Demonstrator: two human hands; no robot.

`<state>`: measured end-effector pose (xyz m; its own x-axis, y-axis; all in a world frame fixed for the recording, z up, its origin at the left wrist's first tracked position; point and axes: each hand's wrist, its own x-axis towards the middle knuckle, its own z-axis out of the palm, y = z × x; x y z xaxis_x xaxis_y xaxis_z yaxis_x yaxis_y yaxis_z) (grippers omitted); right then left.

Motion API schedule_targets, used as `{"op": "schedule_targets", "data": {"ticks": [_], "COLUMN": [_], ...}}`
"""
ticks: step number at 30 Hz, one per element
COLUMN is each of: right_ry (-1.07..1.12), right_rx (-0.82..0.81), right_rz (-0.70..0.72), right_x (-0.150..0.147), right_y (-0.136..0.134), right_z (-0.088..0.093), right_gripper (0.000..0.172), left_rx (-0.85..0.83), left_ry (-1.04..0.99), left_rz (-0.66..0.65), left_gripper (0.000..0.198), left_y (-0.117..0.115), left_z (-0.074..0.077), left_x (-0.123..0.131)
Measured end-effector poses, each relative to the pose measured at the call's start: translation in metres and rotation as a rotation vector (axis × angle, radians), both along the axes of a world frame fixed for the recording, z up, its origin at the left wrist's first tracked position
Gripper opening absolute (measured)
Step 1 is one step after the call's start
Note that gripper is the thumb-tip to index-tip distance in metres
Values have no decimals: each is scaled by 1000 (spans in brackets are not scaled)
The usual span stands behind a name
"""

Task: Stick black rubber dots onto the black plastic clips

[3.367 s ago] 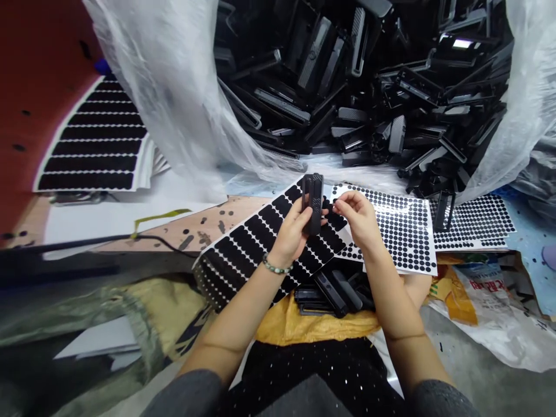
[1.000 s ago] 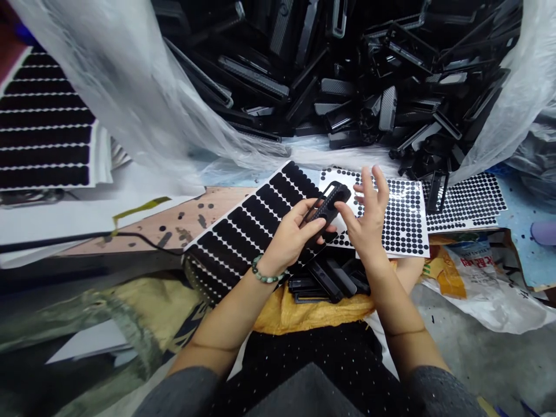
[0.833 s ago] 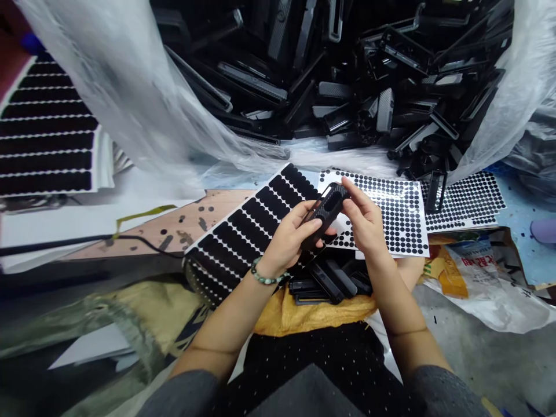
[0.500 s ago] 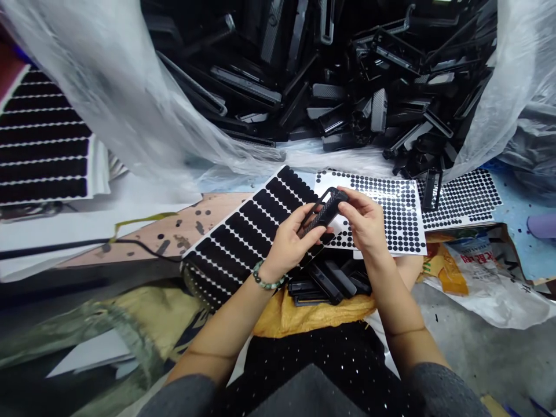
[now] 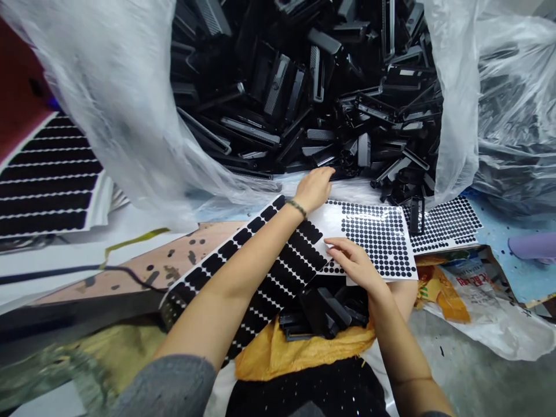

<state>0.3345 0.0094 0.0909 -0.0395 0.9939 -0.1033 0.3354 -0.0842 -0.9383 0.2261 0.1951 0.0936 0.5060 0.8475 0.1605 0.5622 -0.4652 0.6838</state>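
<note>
My left hand [image 5: 313, 188], with a beaded bracelet [image 5: 297, 208] at the wrist, reaches to the near edge of a heap of black plastic parts [image 5: 273, 139]. Its fingertips point away from me, and what they touch is hidden. My right hand [image 5: 354, 263] hovers over the seam between two sticker sheets, fingers stretched out and slightly apart, with nothing visible in them. Left of it lies a sheet of black strip-shaped stickers [image 5: 278, 272]. Under and beyond it is a white sheet of round black dots [image 5: 377, 231], bare at its upper left.
Clear plastic bagging [image 5: 130, 116] surrounds the heap. More black parts [image 5: 325, 310] rest on yellow cloth [image 5: 269, 353] in my lap. Another dot sheet [image 5: 456, 223] and a purple cylinder [image 5: 532, 246] are at the right. More strip stickers [image 5: 47, 174] lie at the left.
The black plastic part held in both hands is no longer in view there. My left hand has moved forward to the heap; my right hand has lowered and opened. The view has shifted.
</note>
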Motion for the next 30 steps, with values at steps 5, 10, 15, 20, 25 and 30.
{"op": "schedule_targets", "data": {"ticks": [5, 10, 15, 20, 25, 30], "right_ry": [1, -202, -533, -705, -643, -85], "right_rx": [-5, 81, 70, 10, -17, 30], "right_rz": [-125, -249, -150, -147, -189, -259], "right_x": [13, 20, -3, -28, -30, -31], "right_y": [12, 58, 108, 133, 141, 114], "right_z": [-1, -7, -18, -30, -28, -13], "right_gripper": [29, 20, 18, 18, 16, 8], "left_rx": [38, 13, -350, -780, -972, -905], "left_ry": [344, 262, -445, -899, -1010, -1069], "left_rz": [78, 163, 339, 329, 324, 331], "left_gripper": [64, 37, 29, 38, 33, 38], "left_y": [18, 31, 17, -44, -83, -101], "left_z": [4, 14, 18, 18, 7, -9], "left_x": [20, -7, -60, -96, -101, -90]}}
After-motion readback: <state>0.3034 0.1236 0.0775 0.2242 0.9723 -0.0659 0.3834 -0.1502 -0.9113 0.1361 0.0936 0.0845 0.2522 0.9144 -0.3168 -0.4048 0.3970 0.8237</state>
